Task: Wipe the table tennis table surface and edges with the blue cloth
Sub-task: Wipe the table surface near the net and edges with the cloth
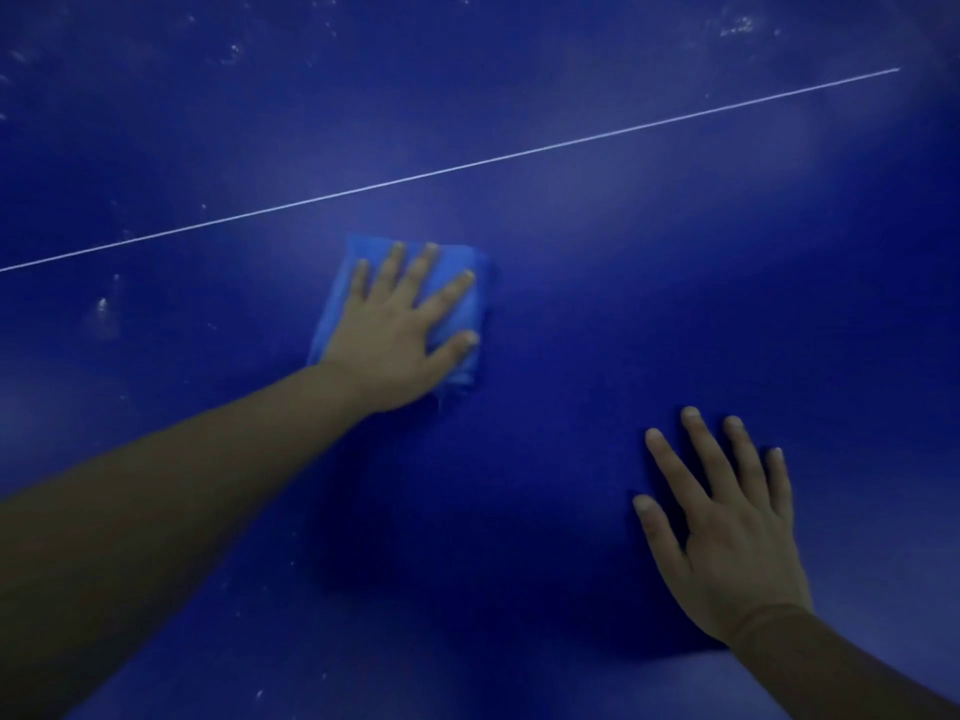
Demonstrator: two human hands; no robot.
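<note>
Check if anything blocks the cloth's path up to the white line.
Nothing visible does. The left hand presses the blue cloth flat, and only bare table lies between it and the white line. The right hand rests nearer, off to the right.

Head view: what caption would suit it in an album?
Left hand presses a blue cloth on the table near its white line; right hand rests flat.

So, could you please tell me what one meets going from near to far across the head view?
The right hand flat on the table → blue cloth pressed under the left hand → white line → whitish specks farthest away.
</note>
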